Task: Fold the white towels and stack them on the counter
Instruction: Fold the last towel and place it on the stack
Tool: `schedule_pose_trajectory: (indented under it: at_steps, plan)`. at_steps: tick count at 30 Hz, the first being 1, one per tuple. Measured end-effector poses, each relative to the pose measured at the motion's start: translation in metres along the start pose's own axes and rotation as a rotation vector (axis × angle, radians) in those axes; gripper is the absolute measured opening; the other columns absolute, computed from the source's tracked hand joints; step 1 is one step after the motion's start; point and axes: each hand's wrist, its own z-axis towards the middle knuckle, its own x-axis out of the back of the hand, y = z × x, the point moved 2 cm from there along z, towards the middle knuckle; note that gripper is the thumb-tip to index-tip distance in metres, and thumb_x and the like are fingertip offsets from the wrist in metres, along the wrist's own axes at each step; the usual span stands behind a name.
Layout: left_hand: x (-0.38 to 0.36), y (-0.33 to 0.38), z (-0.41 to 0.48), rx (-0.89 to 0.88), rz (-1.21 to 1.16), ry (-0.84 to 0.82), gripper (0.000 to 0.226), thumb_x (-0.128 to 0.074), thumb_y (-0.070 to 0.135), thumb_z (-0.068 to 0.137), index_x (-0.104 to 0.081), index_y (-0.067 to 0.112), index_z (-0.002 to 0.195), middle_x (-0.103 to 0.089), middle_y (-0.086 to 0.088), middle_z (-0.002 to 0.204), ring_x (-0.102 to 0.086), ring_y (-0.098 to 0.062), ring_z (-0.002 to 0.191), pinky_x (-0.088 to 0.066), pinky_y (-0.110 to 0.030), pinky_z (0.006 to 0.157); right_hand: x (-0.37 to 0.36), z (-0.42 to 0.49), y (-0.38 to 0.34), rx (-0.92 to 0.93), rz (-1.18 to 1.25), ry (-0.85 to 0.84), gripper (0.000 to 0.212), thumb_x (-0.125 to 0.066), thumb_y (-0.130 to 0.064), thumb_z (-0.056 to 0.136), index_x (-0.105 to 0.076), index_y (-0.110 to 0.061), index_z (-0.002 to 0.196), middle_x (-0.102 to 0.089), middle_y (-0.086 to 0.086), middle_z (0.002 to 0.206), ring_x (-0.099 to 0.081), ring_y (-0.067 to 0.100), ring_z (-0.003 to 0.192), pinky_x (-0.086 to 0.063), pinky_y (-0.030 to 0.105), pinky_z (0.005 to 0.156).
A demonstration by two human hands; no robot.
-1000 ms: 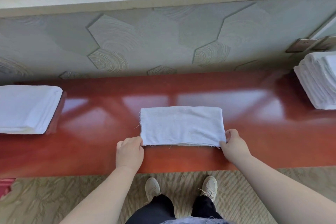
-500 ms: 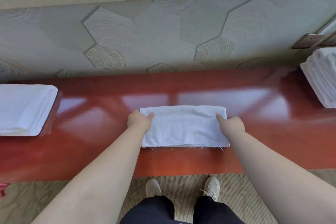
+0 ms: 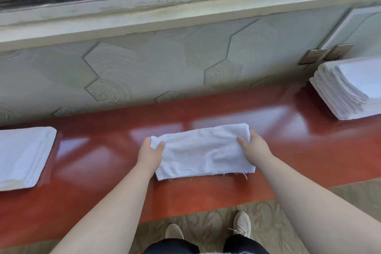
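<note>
Both hands are pinching the far corners of the folded white towel (image 3: 203, 150): the left hand (image 3: 149, 153) is closing on its far-left corner with the thumb lying on top and the fingers tucked behind the cloth, and the right hand (image 3: 254, 146) is closing on its far-right corner the same way. The towel is lying across the middle of the red counter (image 3: 288, 150), its long edges running left to right and tilting up a little toward the right. Its near edge is resting flat on the counter with loose threads trailing from it, and the layers are showing along that edge; whether the far edge is lifting off the surface cannot be told. Bare glossy counter is stretching out on both sides of the towel and in a narrower band in front of it, down to the counter's front edge. Well to the left of the towel a stack of folded towels (image 3: 22, 156) is sitting, running off the left side of the view. Well to the right of the towel and farther back, a taller pile of towels (image 3: 350, 88) is sitting with its layered edges facing the towel. Behind the towel, beyond a strip of bare counter, the patterned wall (image 3: 144, 68) is rising to a window sill (image 3: 185, 14). Below the towel, past the counter's front edge, two pale shoes (image 3: 242, 223) are standing on striped carpet (image 3: 206, 218).
</note>
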Motion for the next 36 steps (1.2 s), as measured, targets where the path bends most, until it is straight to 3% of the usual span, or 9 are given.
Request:
schedule_pose_trajectory:
  at_steps: [2, 5, 7, 12, 15, 19, 25, 30, 36]
  plan:
    - [0.003, 0.011, -0.006, -0.001, -0.063, 0.004, 0.043, -0.064, 0.035, 0.094, -0.051, 0.011, 0.128, -0.058, -0.014, 0.109, -0.05, -0.019, 0.091, -0.052, -0.045, 0.088, 0.014, -0.011, -0.007, 0.023, 0.002, 0.082, 0.022, -0.053, -0.038, 0.103, -0.055, -0.02, 0.116, -0.059, -0.002, 0.097, -0.052, 0.026, 0.091, -0.036, 0.034, 0.076]
    - [0.005, 0.042, -0.022, -0.012, -0.207, -0.047, 0.069, -0.067, 0.035, 0.097, -0.032, 0.027, 0.156, -0.039, 0.006, 0.157, -0.042, -0.019, 0.138, -0.035, -0.034, 0.108, 0.045, -0.031, -0.02, 0.03, 0.072, 0.169, 0.02, -0.053, -0.038, 0.103, -0.056, -0.018, 0.106, -0.06, -0.006, 0.087, -0.056, 0.026, 0.087, -0.036, 0.035, 0.07]
    - [-0.001, 0.067, -0.029, -0.048, -0.279, -0.113, 0.08, -0.07, 0.028, 0.097, -0.023, 0.022, 0.162, -0.029, 0.005, 0.165, -0.032, -0.012, 0.147, -0.026, -0.028, 0.112, 0.069, -0.044, -0.027, 0.026, 0.097, 0.2, 0.021, -0.052, -0.038, 0.103, -0.057, -0.019, 0.099, -0.061, -0.007, 0.086, -0.056, 0.02, 0.081, -0.036, 0.034, 0.064]
    - [-0.028, 0.133, -0.039, -0.022, -0.456, -0.273, 0.049, -0.065, 0.005, 0.099, -0.051, 0.009, 0.146, -0.058, -0.011, 0.146, -0.061, -0.024, 0.124, -0.048, -0.04, 0.105, 0.142, -0.065, -0.018, 0.038, 0.201, 0.274, 0.037, -0.054, -0.04, 0.102, -0.048, -0.022, 0.071, -0.052, -0.007, 0.067, -0.046, 0.013, 0.062, -0.032, 0.03, 0.057]
    - [-0.06, 0.16, -0.065, 0.265, -0.515, -0.486, 0.019, -0.064, 0.009, 0.099, -0.067, 0.001, 0.116, -0.077, -0.018, 0.102, -0.077, -0.028, 0.08, -0.062, -0.043, 0.069, 0.184, -0.072, 0.004, 0.018, 0.294, 0.259, 0.037, -0.052, -0.042, 0.103, -0.055, -0.019, 0.074, -0.054, -0.006, 0.067, -0.048, 0.014, 0.062, -0.038, 0.031, 0.06]
    - [-0.12, 0.181, -0.113, 0.379, -0.421, -0.611, 0.023, -0.062, 0.018, 0.102, -0.069, 0.0, 0.113, -0.078, -0.019, 0.096, -0.077, -0.033, 0.071, -0.061, -0.045, 0.054, 0.249, -0.073, 0.041, 0.047, 0.247, 0.225, 0.042, -0.049, -0.047, 0.103, -0.058, -0.009, 0.085, -0.052, -0.002, 0.067, -0.047, 0.017, 0.059, -0.038, 0.031, 0.059]
    - [-0.225, 0.248, -0.181, -0.069, -0.286, -0.416, 0.02, -0.052, 0.028, 0.105, -0.069, 0.02, 0.113, -0.078, -0.01, 0.104, -0.075, -0.03, 0.095, -0.061, -0.051, 0.085, 0.37, -0.063, 0.123, 0.075, 0.376, 0.241, 0.032, -0.054, -0.044, 0.103, -0.07, -0.017, 0.101, -0.074, 0.015, 0.096, -0.07, 0.031, 0.087, -0.057, 0.049, 0.082]
    - [-0.299, 0.302, -0.229, -0.338, -0.203, -0.265, 0.019, -0.049, 0.029, 0.103, -0.068, 0.027, 0.104, -0.075, 0.003, 0.092, -0.07, -0.025, 0.088, -0.057, -0.039, 0.076, 0.458, -0.047, 0.174, 0.092, 0.289, 0.342, 0.029, -0.053, -0.044, 0.103, -0.06, -0.026, 0.082, -0.058, -0.011, 0.067, -0.053, 0.008, 0.063, -0.037, 0.02, 0.052]
    - [-0.341, 0.344, -0.256, -0.363, -0.222, -0.293, 0.019, -0.053, 0.039, 0.096, -0.071, 0.034, 0.096, -0.077, 0.008, 0.09, -0.074, -0.017, 0.084, -0.059, -0.038, 0.076, 0.514, -0.028, 0.204, 0.1, 0.254, 0.37, 0.036, -0.057, -0.036, 0.103, -0.053, -0.025, 0.068, -0.051, -0.012, 0.056, -0.045, 0.009, 0.058, -0.031, 0.027, 0.054]
